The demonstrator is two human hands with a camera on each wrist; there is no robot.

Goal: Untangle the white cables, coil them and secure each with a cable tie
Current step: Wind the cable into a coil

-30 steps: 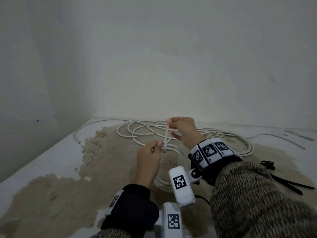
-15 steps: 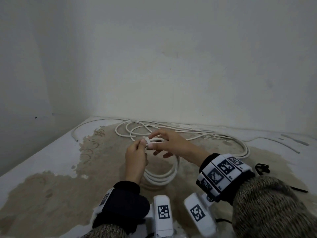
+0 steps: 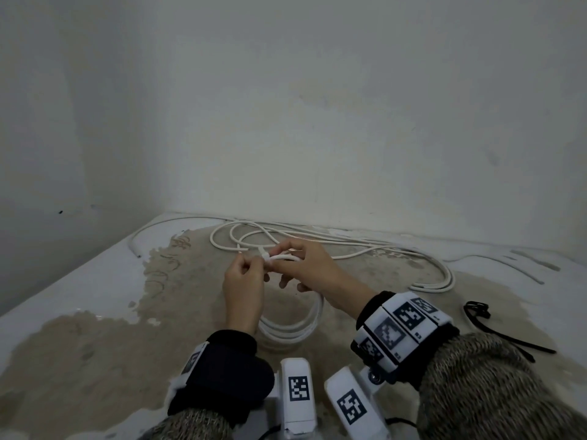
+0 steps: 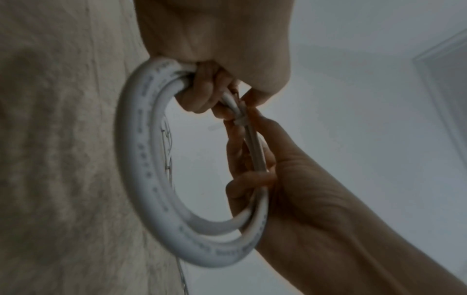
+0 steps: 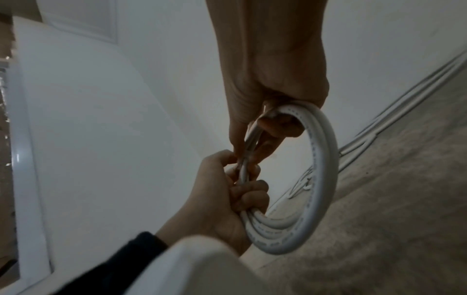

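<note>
Two hands hold a white coil (image 3: 295,325) above a stained surface (image 3: 95,360), its top raised and its lower loops hanging toward the person.

The left hand (image 3: 244,287) is curled, thumb and fingers closed on the coil's top at a white tie (image 3: 266,257) that wraps the strands; the left wrist view shows the tie's small head (image 4: 239,121) cinched against the bundle. The right hand (image 3: 313,269) reaches in from the right, fingers hooked round the same strands just beside the tie, its little finger curled under the loop.

A second earlier the right hand was held higher, drawing the tie's tail upright above the coil; half a second earlier both hands were already together at the coil's top. They now sit slightly lower and closer, the tail no longer standing up.

Grey print runs along the coil's jacket (image 4: 146,139), too blurred to read.

Behind the hands, loose cable (image 3: 349,249) sprawls across the surface to the wall. At far right lie black ties (image 3: 495,331), well apart from the hands. Square black-and-white markers (image 3: 408,315) ring the right wrist.
</note>
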